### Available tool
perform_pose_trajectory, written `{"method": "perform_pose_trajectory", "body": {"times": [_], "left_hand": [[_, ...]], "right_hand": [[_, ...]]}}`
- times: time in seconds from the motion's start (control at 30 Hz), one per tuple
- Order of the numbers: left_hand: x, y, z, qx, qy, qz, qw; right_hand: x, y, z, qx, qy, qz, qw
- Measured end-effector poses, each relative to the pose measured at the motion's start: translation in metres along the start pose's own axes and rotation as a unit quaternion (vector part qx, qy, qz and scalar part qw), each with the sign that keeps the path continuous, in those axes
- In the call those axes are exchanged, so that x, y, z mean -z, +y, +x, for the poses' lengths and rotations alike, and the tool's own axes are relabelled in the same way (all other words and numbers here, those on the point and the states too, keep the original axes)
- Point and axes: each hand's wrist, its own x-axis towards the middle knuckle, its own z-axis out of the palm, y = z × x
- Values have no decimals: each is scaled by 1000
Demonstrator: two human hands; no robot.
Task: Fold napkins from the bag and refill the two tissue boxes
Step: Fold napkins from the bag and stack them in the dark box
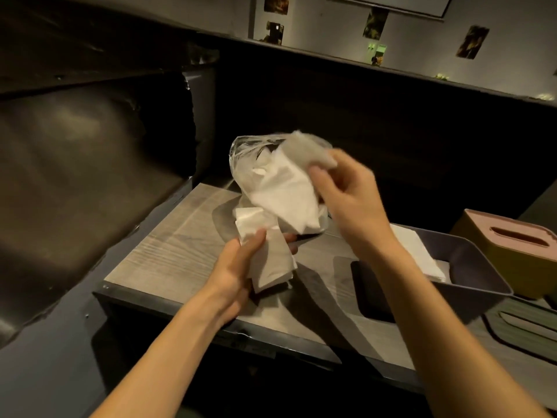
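Napkins [283, 191] like these are light, limp and easy to tear, so pinch a corner, as your right hand [346, 191] does with the one rising from the clear bag [241, 152]. Your left hand [238, 267] grips a folded bundle [268, 257] just below. Beside you on the wooden tabletop [168, 248], a dark tray [470, 267] holds folded ones; the pink-lidded box [512, 236] waits in dim light.

One wide-angle camera sat on my head, looking forward and down over my forearms at the wooden table [168, 248] close below. It faced the dark booth seating and the far wall, with no second view.
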Motion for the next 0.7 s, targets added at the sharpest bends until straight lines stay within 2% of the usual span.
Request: {"method": "perform_pose_trajectory", "body": {"times": [0.07, 0.13, 0.2, 0.27, 0.47, 0.6, 0.7], "left_hand": [[2, 0, -1, 7, 14, 9, 1000], [4, 0, 0, 16, 4, -5, 1000], [3, 1, -1, 26, -8, -14, 1000], [1, -1, 0, 20, -16, 24, 999], [0, -10, 4, -2, 2, 58, 998], [0, -7, 4, -2, 10, -31, 999], [1, -4, 4, 3, 9, -73, 997]], "right_hand": [[-7, 16, -32, -69, -33, -16, 997], [-15, 36, -53, -116, -28, -43, 992], [-22, 50, -64, -134, -9, -32, 990], [-25, 57, -68, -135, 16, 3, 991], [-28, 65, -71, -113, 89, 28, 989], [-27, 67, -75, -43, 191, 8, 981], [-27, 62, -81, 29, 251, 45, 966]]}}
